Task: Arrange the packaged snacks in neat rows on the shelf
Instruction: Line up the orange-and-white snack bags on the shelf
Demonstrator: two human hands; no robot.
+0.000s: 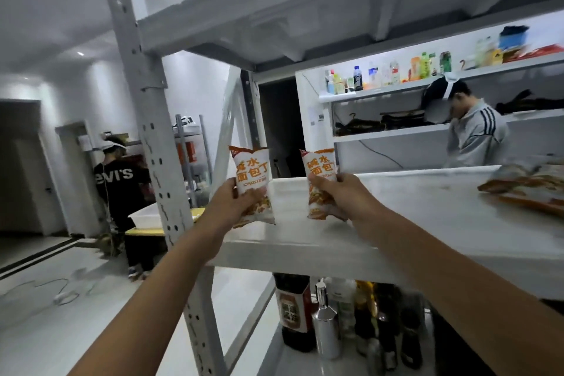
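Two snack packs held upright over the shelf's left end

The left hand [241, 197] grips one snack pack [253, 174], the right hand [332, 192] another [320, 180], above the shelf [427, 223]; best set them down side by side, fronts outward, bottoms level.

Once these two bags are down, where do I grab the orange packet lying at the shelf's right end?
Probably the near edge of the orange packet, from the open front of the shelf: it lies flat, so only an edge offers a pinch, and that one faces you. It is blurred, so check.
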